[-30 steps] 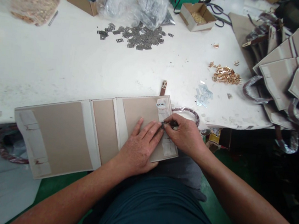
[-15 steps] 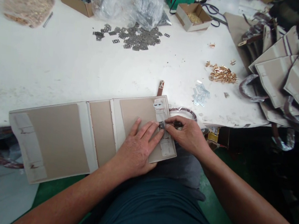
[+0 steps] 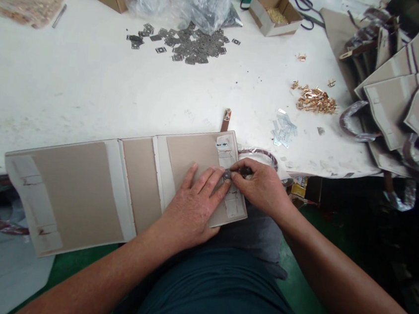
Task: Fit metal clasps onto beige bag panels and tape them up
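Flat on the beige panel (image 3: 82, 191), the loosely spread left hand (image 3: 188, 212) seems to brace it, while the right hand (image 3: 264, 185) pinches, thumb toward forefinger, a small dark plate (image 3: 227, 175) near the panel's right end, apparently steadying it.

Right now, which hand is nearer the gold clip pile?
Right. The right hand is at the right end of the beige panel, left of and below the gold clip pile in frame; the left hand is on the panel, farther left.
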Demonstrator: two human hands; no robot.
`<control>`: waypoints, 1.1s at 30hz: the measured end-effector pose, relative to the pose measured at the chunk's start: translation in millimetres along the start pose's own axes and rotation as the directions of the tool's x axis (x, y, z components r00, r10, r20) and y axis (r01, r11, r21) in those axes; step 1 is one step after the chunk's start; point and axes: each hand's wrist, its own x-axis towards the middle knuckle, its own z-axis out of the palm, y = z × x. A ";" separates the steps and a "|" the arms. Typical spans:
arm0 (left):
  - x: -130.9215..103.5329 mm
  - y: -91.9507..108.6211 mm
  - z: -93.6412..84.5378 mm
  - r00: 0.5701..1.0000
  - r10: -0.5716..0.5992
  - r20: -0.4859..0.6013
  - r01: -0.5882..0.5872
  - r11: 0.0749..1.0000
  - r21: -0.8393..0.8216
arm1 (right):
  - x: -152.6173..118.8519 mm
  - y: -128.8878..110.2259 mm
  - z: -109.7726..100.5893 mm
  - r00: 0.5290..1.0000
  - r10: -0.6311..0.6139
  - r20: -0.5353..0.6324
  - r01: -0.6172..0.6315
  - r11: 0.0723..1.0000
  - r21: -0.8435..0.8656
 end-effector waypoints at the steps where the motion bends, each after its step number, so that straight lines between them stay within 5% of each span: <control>1: 0.3 -0.1 -0.1 1.000 0.003 0.003 -0.003 1.000 0.003 | 0.8 0.9 0.6 1.000 -0.007 -0.007 0.007 1.000 -0.009; 6: 0.7 -1.3 0.0 1.000 0.005 0.006 -0.005 1.000 0.004 | 3.4 0.3 -7.3 0.999 -0.013 0.030 0.011 0.999 0.040; 9: 0.2 -2.0 -0.1 1.000 0.005 0.011 -0.005 1.000 -0.005 | -1.1 -11.6 -20.4 0.997 0.004 -0.079 0.013 0.977 0.214; 14: -0.7 -2.5 -1.3 1.000 -0.002 0.026 0.003 1.000 -0.009 | -4.2 -39.3 -22.9 0.893 -0.081 -0.444 0.363 0.713 0.600; 17: -0.9 -2.6 -2.1 0.999 -0.002 0.035 0.003 1.000 -0.010 | 1.9 -46.9 -10.8 0.846 -0.136 -0.515 0.484 0.601 0.637; 33: -0.9 -4.0 1.0 0.999 0.003 0.037 -0.002 1.000 -0.011 | 9.3 -32.2 16.6 0.848 -0.173 -0.501 0.469 0.684 0.558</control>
